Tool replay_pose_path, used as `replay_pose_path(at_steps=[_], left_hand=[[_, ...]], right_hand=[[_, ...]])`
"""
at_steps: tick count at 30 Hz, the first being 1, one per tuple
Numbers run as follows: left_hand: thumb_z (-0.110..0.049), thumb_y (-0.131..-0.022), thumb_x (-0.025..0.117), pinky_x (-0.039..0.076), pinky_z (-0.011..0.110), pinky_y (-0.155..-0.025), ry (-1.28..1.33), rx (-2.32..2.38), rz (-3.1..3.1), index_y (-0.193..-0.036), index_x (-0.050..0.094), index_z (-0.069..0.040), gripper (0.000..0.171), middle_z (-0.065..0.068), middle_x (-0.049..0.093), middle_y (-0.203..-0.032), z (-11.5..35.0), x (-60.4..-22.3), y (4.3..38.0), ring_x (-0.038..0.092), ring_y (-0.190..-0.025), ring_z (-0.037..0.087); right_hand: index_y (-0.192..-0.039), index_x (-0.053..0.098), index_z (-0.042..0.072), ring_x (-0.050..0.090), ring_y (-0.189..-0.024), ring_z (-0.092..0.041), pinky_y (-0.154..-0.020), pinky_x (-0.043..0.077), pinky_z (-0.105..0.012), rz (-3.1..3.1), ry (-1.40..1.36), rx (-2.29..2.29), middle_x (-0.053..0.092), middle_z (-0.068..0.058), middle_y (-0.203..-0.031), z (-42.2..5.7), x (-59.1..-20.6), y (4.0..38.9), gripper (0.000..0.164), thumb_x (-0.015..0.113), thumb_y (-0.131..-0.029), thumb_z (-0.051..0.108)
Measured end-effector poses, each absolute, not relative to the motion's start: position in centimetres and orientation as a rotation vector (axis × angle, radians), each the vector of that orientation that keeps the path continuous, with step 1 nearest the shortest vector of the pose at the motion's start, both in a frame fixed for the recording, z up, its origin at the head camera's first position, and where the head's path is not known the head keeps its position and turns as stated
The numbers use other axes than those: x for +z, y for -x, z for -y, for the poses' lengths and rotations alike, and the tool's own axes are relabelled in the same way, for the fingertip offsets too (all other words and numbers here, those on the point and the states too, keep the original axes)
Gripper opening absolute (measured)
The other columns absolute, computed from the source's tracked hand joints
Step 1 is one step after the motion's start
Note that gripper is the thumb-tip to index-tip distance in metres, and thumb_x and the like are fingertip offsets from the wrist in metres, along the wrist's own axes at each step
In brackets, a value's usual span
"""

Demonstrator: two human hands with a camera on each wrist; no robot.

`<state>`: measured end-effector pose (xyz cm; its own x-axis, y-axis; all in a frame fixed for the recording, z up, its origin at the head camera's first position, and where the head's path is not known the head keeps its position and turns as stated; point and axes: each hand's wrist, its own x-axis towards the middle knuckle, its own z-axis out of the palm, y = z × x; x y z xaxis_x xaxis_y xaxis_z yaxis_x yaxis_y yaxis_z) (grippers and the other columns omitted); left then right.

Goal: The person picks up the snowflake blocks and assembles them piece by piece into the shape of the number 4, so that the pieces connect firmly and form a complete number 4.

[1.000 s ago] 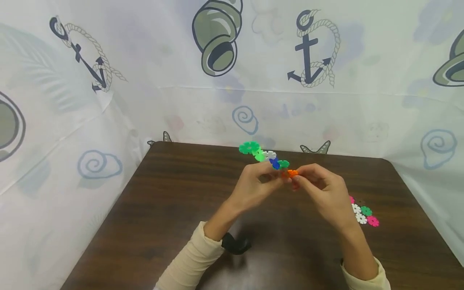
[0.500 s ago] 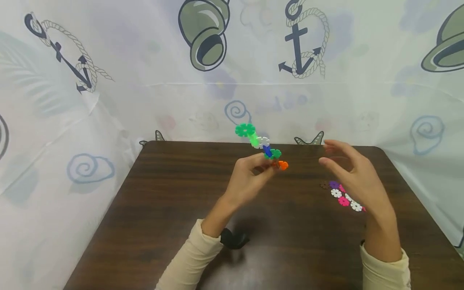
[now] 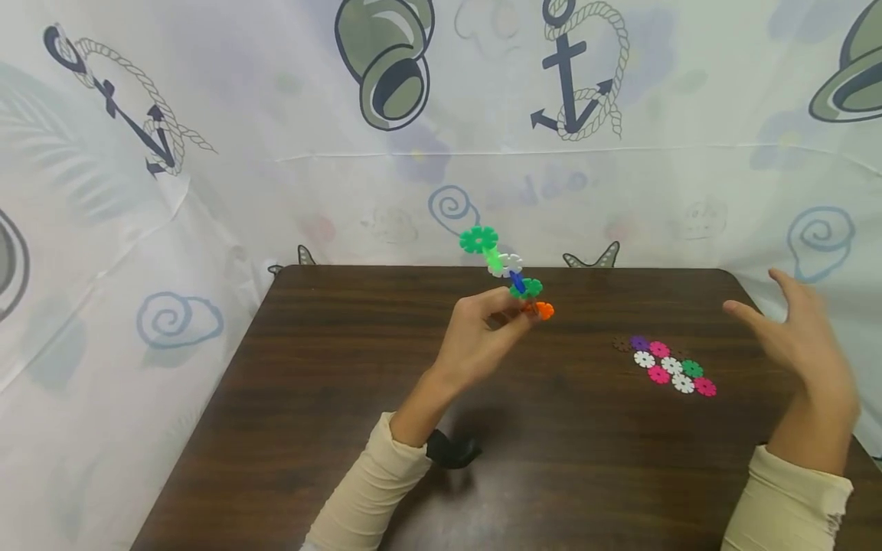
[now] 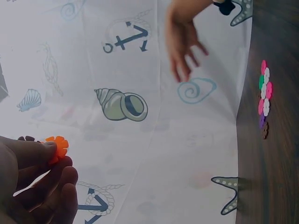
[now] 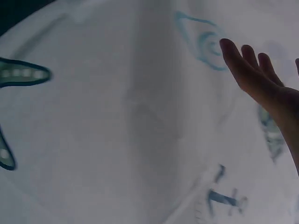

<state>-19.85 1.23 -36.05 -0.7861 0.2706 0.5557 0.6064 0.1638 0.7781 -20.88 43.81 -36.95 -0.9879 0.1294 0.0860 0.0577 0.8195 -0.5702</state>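
Observation:
My left hand (image 3: 475, 333) pinches a chain of flower-shaped interlocking discs (image 3: 478, 239) near its lower end, raised above the table. From the top it runs green, light green, white, blue and green; an orange disc (image 3: 545, 311) sits at the fingertips. What joins the orange disc to the others is partly hidden by the fingers. In the left wrist view, the thumb lies against the orange disc (image 4: 60, 148). My right hand (image 3: 809, 344) is raised at the far right with fingers spread and nothing in it; the right wrist view also shows its extended fingers (image 5: 250, 74).
Several loose flower discs (image 3: 659, 350), pink, white, green, purple and brown, lie in a cluster on the right part of the dark wooden table (image 3: 331, 360). A white patterned cloth (image 3: 331, 207) hangs behind and at the sides. A black device (image 3: 451, 450) sits at my left wrist.
My right hand has let go of the orange disc and moved away to the far right, its fingers spreading. The left hand keeps the chain, and the loose discs have come into full view.

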Motion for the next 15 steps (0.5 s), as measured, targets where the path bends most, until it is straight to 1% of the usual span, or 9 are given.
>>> replay_pose_path(at_steps=[2,3,4,7,8,10,11,15], left_hand=[[-0.006,-0.093,0.075,0.059,0.022,-0.067,0.842,-1.658,2.161,-0.099,0.079,-0.004,0.008,0.008,0.077,-0.091,-1.2,-36.0,19.9,0.066,-0.073,0.008],[-0.006,-0.092,0.075,0.059,0.022,-0.067,0.841,-1.658,2.162,-0.099,0.079,-0.004,0.008,0.008,0.077,-0.091,-1.2,-36.0,19.9,0.065,-0.072,0.008],[-0.006,-0.092,0.075,0.059,0.022,-0.066,0.838,-1.658,2.163,-0.099,0.079,-0.004,0.008,0.008,0.077,-0.091,-1.2,-36.0,19.9,0.065,-0.072,0.008],[-0.007,-0.091,0.076,0.058,0.022,-0.065,0.829,-1.655,2.167,-0.098,0.079,-0.004,0.007,0.008,0.077,-0.09,-1.1,-36.0,19.9,0.065,-0.07,0.008],[-0.007,-0.091,0.077,0.058,0.022,-0.065,0.827,-1.656,2.168,-0.098,0.079,-0.004,0.008,0.008,0.077,-0.09,-1.1,-35.9,19.9,0.065,-0.07,0.008],[-0.008,-0.091,0.077,0.058,0.022,-0.065,0.822,-1.649,2.172,-0.098,0.079,-0.004,0.008,0.008,0.077,-0.089,-1.1,-35.9,19.9,0.065,-0.07,0.009],[-0.008,-0.091,0.077,0.057,0.022,-0.065,0.819,-1.645,2.175,-0.098,0.079,-0.004,0.008,0.007,0.078,-0.089,-1.1,-35.9,19.9,0.066,-0.07,0.009],[-0.008,-0.091,0.077,0.057,0.022,-0.066,0.826,-1.633,2.176,-0.099,0.08,-0.004,0.009,0.007,0.077,-0.089,-0.9,-35.7,19.8,0.065,-0.07,0.009]], right_hand=[[-0.161,0.002,-0.006,0.001,-0.149,-0.065,-0.115,0.011,-0.081,2.907,0.197,0.889,-0.002,-0.044,-0.162,-45.2,-38.0,21.1,0.094,0.052,-0.104,0.049],[-0.161,0.0,-0.007,0.002,-0.147,-0.068,-0.114,0.013,-0.082,2.935,0.232,0.885,-0.002,-0.047,-0.16,-45.9,-38.6,21.3,0.095,0.051,-0.104,0.05],[-0.16,0.0,-0.008,0.005,-0.145,-0.07,-0.112,0.016,-0.083,2.965,0.252,0.871,0.0,-0.049,-0.158,-46.4,-39.2,21.4,0.097,0.051,-0.103,0.051],[-0.159,-0.005,-0.009,0.007,-0.139,-0.075,-0.106,0.021,-0.085,3.084,0.283,0.873,0.0,-0.055,-0.152,-47.8,-41.1,22.1,0.101,0.048,-0.103,0.057],[-0.158,-0.008,-0.009,0.005,-0.138,-0.076,-0.104,0.023,-0.085,3.134,0.292,0.882,-0.003,-0.055,-0.152,-48.1,-41.7,22.2,0.103,0.046,-0.102,0.059],[-0.157,-0.01,-0.01,0.007,-0.138,-0.076,-0.103,0.025,-0.085,3.202,0.283,0.882,-0.001,-0.055,-0.152,-48.4,-42.9,22.7,0.105,0.044,-0.102,0.062],[-0.157,-0.011,-0.01,0.007,-0.138,-0.076,-0.103,0.025,-0.085,3.237,0.287,0.9,-0.003,-0.054,-0.152,-48.4,-43.4,22.9,0.106,0.044,-0.102,0.063],[-0.157,-0.01,-0.008,0.009,-0.136,-0.077,-0.101,0.027,-0.085,3.346,0.295,0.921,-0.003,-0.053,-0.153,-47.7,-44.7,23.7,0.109,0.043,-0.1,0.067]])
